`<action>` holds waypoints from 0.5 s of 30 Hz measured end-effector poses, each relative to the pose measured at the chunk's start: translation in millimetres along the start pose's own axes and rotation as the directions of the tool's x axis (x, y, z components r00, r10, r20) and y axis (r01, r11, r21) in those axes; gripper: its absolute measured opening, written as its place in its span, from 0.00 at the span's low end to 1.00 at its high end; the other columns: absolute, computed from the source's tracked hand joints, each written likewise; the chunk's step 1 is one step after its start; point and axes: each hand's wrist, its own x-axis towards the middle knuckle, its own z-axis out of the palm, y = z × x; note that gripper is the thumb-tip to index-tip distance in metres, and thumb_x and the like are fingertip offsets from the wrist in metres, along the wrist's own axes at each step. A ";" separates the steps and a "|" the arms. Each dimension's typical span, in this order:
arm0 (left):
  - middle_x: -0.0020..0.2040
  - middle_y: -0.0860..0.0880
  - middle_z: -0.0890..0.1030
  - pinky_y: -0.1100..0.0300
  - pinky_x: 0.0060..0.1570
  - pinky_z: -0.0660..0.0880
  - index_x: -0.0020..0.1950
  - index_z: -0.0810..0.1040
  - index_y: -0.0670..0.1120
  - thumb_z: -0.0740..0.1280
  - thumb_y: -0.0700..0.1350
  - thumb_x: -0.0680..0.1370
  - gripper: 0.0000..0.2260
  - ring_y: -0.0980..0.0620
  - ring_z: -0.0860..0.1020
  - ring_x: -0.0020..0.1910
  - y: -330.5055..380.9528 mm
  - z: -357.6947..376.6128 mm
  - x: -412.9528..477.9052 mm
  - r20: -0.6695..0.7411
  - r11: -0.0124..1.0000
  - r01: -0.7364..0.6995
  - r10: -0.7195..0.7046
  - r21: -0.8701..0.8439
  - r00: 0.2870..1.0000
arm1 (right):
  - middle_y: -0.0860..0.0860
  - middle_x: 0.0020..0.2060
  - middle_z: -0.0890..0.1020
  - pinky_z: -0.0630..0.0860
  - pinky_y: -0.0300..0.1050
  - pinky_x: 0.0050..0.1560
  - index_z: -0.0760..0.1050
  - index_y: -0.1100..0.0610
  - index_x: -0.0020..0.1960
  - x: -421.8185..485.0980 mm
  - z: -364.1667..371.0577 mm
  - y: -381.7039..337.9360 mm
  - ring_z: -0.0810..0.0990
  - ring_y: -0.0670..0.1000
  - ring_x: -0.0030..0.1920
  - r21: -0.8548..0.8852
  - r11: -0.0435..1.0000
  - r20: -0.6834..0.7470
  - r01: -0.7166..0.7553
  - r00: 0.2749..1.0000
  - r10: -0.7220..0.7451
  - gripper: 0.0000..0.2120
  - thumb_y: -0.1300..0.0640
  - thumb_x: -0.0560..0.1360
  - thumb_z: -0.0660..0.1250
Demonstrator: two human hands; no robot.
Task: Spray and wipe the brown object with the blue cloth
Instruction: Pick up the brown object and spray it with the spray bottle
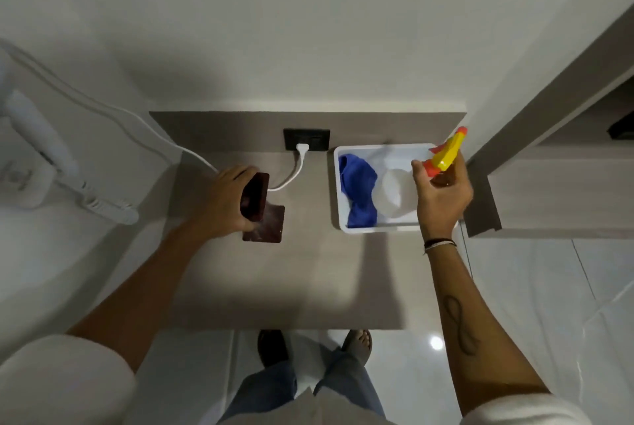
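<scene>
Presently, left hand clasps brown object upright; right hand, at 3 o'clock, grips spray bottle, nozzle toward 1 o'clock.

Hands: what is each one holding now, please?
Left hand: closed on the dark brown upright object.
Right hand: closed on the yellow-and-orange spray bottle.

Dim, soft overhead light; broad shadow across the table, glare spot on the floor tile lower right, wide-angle bending at frame edges, overall slight blur.
</scene>
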 end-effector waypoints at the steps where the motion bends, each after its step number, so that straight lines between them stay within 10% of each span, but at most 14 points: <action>1: 0.72 0.42 0.74 0.45 0.70 0.70 0.77 0.69 0.42 0.87 0.48 0.58 0.50 0.39 0.72 0.70 -3.8 -0.6 -1.8 -0.009 1.000 -0.015 0.015 -0.020 1.000 | 0.47 0.59 0.87 0.86 0.44 0.61 0.79 0.51 0.71 -10.5 -0.9 -10.2 0.87 0.48 0.58 0.081 0.996 -0.026 -0.039 0.999 0.041 0.26 0.47 0.75 0.79; 6: 0.71 0.43 0.75 0.48 0.70 0.71 0.75 0.72 0.42 0.86 0.43 0.59 0.46 0.41 0.73 0.70 -21.4 -7.0 -14.7 -0.049 0.986 -0.069 0.062 -0.153 0.997 | 0.48 0.59 0.88 0.85 0.46 0.62 0.81 0.40 0.67 -85.3 2.3 -45.8 0.87 0.48 0.59 0.243 0.949 0.287 -0.201 0.949 0.128 0.20 0.58 0.80 0.75; 10: 0.71 0.39 0.75 0.49 0.71 0.70 0.74 0.72 0.39 0.87 0.39 0.60 0.46 0.41 0.73 0.71 -29.7 -8.7 -22.9 -0.078 0.967 -0.073 0.056 -0.243 0.995 | 0.55 0.56 0.87 0.83 0.34 0.55 0.80 0.55 0.71 -128.2 17.1 -42.8 0.87 0.39 0.52 0.121 0.953 0.687 -0.279 0.716 0.122 0.19 0.68 0.82 0.70; 15: 0.72 0.41 0.73 0.64 0.71 0.67 0.75 0.71 0.38 0.86 0.33 0.60 0.46 0.46 0.72 0.72 -44.5 -5.2 -30.3 -0.071 0.940 -0.072 0.050 -0.334 0.996 | 0.60 0.50 0.88 0.78 0.30 0.58 0.78 0.58 0.75 -156.9 42.0 -46.7 0.86 0.48 0.49 -0.007 0.997 0.850 -0.082 0.524 0.049 0.23 0.70 0.82 0.67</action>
